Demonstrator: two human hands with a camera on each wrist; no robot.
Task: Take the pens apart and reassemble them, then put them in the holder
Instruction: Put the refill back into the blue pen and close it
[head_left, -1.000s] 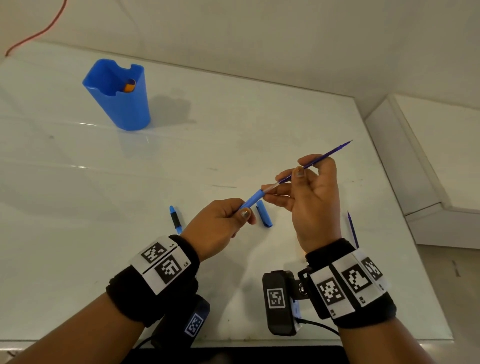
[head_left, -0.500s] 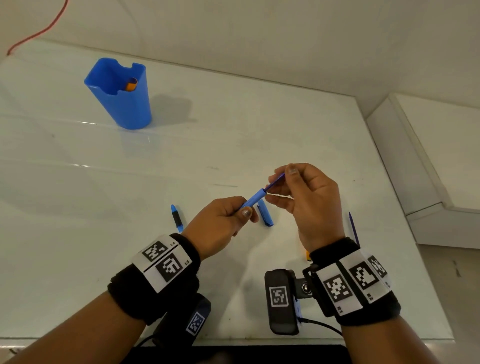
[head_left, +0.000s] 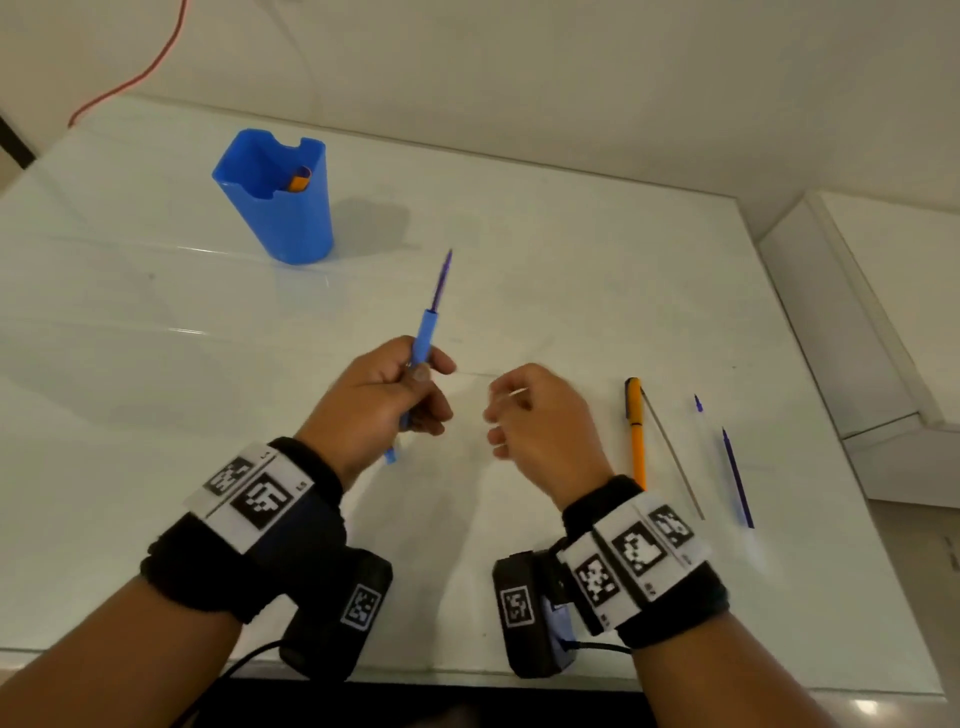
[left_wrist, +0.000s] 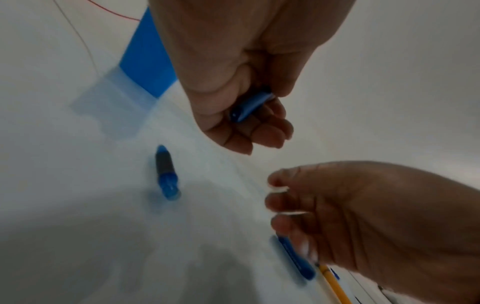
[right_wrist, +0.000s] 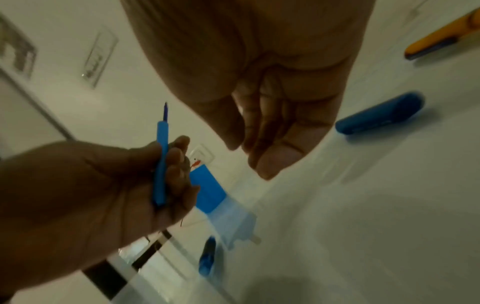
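A glossy white table (head_left: 519, 234) stands against a plain white wall, a red cable (head_left: 150, 67) trailing behind. The left hand (head_left: 374, 405) grips a blue pen (head_left: 423, 338), its refill poking out; the right hand (head_left: 540, 421) hangs loosely curled, holding nothing. The blue holder (head_left: 291, 218) stands far left. No readable writing.

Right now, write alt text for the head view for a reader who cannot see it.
Over a white table, the left hand grips a blue pen barrel with its purple refill sticking out towards a blue pen holder. The right hand hovers beside it, fingers loosely curled and empty. To its right lie an orange pen and a loose purple refill.
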